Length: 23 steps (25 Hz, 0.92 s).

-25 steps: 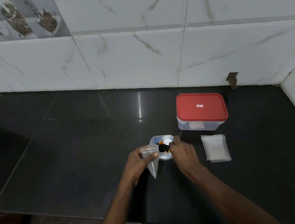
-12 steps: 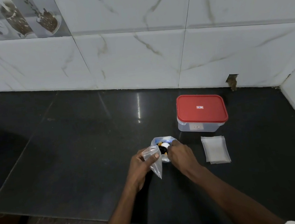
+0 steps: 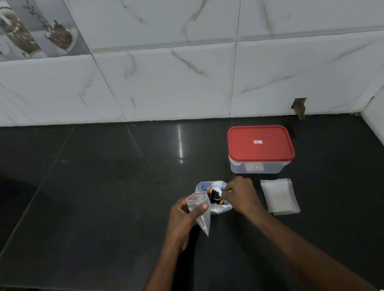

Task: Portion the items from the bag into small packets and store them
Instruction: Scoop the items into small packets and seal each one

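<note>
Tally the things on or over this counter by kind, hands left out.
Red-lidded container: 1
Open bag of items: 1
Small packet, in the left hand: 1
Stack of empty packets: 1, sheets uncountable
Total: 4

Right hand (image 3: 239, 194): what fingers pinch unclear; bag (image 3: 202, 187) contents too small to identify; lid label (image 3: 257, 142) illegible.

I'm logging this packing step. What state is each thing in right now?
Box: lid shut, standing on the counter.
Bag: open on top, small items inside, on the counter.
Packet: held up by the left hand, looks empty.
Spare packets: stacked flat, untouched.
Right hand: fingers curled at the bag's mouth; what they hold is unclear.
</note>
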Each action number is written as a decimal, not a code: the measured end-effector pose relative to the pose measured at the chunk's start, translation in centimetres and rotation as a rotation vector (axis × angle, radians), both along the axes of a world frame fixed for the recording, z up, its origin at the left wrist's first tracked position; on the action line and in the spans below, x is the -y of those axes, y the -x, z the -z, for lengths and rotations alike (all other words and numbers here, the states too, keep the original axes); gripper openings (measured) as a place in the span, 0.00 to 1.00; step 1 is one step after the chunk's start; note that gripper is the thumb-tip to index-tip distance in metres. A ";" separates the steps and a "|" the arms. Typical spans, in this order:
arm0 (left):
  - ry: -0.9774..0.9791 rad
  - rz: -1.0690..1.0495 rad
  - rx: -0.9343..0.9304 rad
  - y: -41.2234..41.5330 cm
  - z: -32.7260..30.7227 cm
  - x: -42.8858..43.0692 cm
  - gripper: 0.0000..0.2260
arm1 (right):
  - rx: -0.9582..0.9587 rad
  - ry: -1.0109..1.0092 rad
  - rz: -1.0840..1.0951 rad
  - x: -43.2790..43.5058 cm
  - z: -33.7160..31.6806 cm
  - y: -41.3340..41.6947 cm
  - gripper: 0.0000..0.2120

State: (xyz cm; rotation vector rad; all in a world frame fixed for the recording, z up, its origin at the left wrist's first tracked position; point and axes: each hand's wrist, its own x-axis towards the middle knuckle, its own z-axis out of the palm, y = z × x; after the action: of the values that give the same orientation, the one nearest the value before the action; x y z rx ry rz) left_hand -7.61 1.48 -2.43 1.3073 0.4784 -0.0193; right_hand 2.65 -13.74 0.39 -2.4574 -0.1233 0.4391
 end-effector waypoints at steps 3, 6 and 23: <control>-0.049 0.033 -0.003 0.0 -0.1 0.1 0.16 | 0.037 -0.033 0.027 1.0 -0.4 0.0 0.05; -0.115 0.040 -0.038 -0.1 0.2 0.4 0.19 | 0.042 -0.099 0.045 2.0 -1.1 0.2 0.04; -0.278 0.057 -0.058 -1.1 1.5 0.2 0.29 | 0.898 0.129 -0.572 1.6 -2.3 4.8 0.16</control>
State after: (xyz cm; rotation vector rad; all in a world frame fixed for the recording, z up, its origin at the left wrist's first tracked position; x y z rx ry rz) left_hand -6.49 1.24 -3.90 1.5968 0.5053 -0.0394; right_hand -2.13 -15.34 2.66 -2.5304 -1.2059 -0.4794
